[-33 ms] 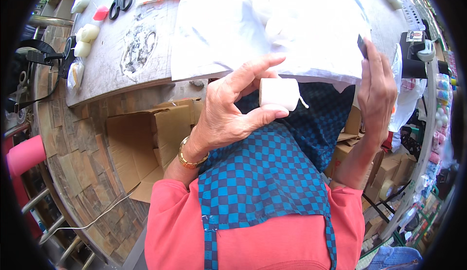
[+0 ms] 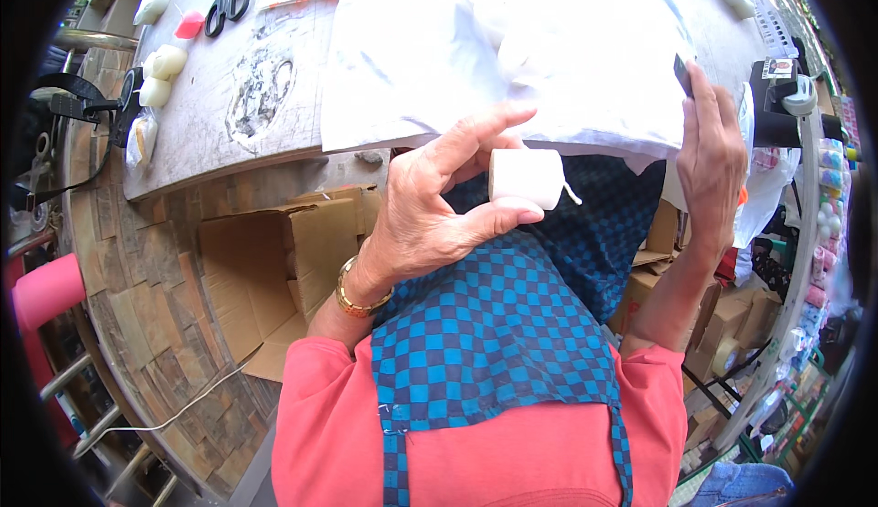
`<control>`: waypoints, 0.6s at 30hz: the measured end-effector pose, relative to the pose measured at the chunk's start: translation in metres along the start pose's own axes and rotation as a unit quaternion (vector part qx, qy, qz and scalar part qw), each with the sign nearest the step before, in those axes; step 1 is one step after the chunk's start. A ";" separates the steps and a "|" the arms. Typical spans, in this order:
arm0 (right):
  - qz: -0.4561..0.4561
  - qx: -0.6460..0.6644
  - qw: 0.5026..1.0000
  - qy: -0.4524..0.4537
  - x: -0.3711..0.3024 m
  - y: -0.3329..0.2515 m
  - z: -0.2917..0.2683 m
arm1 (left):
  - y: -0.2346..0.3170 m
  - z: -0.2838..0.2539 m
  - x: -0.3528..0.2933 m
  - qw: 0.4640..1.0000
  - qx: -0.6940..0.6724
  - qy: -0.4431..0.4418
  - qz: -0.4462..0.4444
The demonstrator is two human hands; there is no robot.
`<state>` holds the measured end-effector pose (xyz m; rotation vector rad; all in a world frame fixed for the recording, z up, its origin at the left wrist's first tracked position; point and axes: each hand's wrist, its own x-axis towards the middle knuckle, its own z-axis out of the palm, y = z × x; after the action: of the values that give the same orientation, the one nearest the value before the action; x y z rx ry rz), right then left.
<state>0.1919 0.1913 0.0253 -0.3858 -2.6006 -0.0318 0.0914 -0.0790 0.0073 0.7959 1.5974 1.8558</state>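
Observation:
A short white pillar candle [image 2: 526,180] lies sideways between the thumb and fingers of my left hand [image 2: 419,198]. Its wick sticks out to the right and bends downward. A gold watch [image 2: 357,289] is on the left wrist. Over the table's right edge, my right hand [image 2: 712,160] is raised, closed on a small dark flat piece [image 2: 682,75] whose kind I cannot make out. The two hands are well apart, and the right one does not touch the candle. Beyond them a white cloth [image 2: 393,59] covers the middle of the table, with pale, overexposed shapes on it.
On the table [image 2: 206,132] at left are black-handled scissors [image 2: 227,10], a small pink piece [image 2: 189,24] and several white candles [image 2: 165,61]. More candles line the far right edge. An open cardboard box [image 2: 251,265] stands below at left; a rail [image 2: 794,297] hung with packets curves at right.
My right hand and the dark piece have shifted slightly away from me. My left hand still holds the candle in nearly the same place.

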 end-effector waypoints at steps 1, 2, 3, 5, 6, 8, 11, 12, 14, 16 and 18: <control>-0.014 -0.027 1.000 -0.003 0.007 0.017 0.010 | -0.001 0.000 0.000 1.000 -0.010 -0.011 -0.006; -0.030 -0.052 0.998 -0.005 0.014 0.034 0.022 | -0.001 0.001 -0.001 1.000 -0.019 -0.020 -0.012; -0.042 -0.067 0.997 -0.005 0.019 0.049 0.032 | -0.001 0.000 -0.001 0.999 -0.027 -0.030 -0.017; -0.065 -0.097 0.993 -0.003 0.024 0.073 0.050 | -0.004 0.004 0.000 0.998 -0.045 -0.025 -0.020; -0.071 -0.115 0.991 0.005 0.026 0.078 0.058 | -0.004 0.006 -0.001 0.998 -0.054 -0.019 -0.024; -0.081 -0.149 0.985 0.023 0.032 0.079 0.068 | -0.004 0.005 0.002 0.998 -0.053 -0.025 -0.015; -0.087 -0.138 0.983 0.081 0.028 0.057 0.054 | -0.007 0.005 0.006 0.999 -0.045 -0.027 0.012; -0.064 -0.064 0.991 0.095 0.021 0.043 0.046 | -0.007 0.005 0.006 0.999 -0.039 -0.028 0.013; -0.021 0.084 0.989 0.120 0.003 0.006 0.025 | -0.007 0.006 0.007 0.999 -0.031 -0.026 0.014; 0.045 0.316 0.947 0.016 -0.018 -0.034 -0.001 | -0.006 0.007 0.009 0.999 -0.027 -0.032 0.011; 0.044 0.500 0.863 -0.056 -0.032 -0.063 -0.014 | -0.003 0.011 0.006 0.994 -0.103 -0.037 -0.027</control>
<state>0.2077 0.1214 0.0249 -0.1053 -2.3025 1.3355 0.0952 -0.0669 0.0061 0.7140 1.3418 1.8921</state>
